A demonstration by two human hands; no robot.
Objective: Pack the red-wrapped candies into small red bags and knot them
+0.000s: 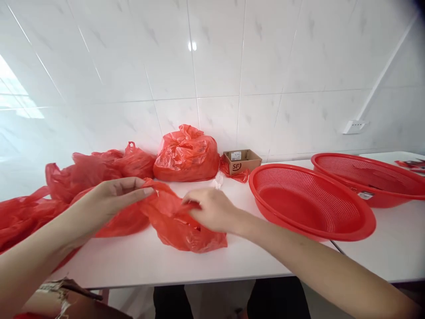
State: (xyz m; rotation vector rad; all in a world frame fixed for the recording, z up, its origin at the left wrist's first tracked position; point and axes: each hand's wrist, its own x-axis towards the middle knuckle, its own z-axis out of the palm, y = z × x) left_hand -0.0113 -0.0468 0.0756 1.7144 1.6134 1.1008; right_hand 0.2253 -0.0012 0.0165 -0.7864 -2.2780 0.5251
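Observation:
A thin red plastic bag [195, 237] lies near the front of the white table, spread between my two hands. My left hand [121, 195] pinches one corner of it between thumb and fingers. On its right side, my right hand [209, 208] is closed around another fold of the film; that hand is slightly blurred. Small dark spots show through the bag's lower part, too unclear to name. More red plastic bags [96, 173] are heaped to the left, partly behind my left hand and forearm.
A full red bag [187, 155] stands against the tiled wall, beside a small cardboard box [242, 161]. To the right are a red plastic basket [299, 208] and another red basket [368, 177] behind it. A torn carton [69, 299] sits below the table's front left edge.

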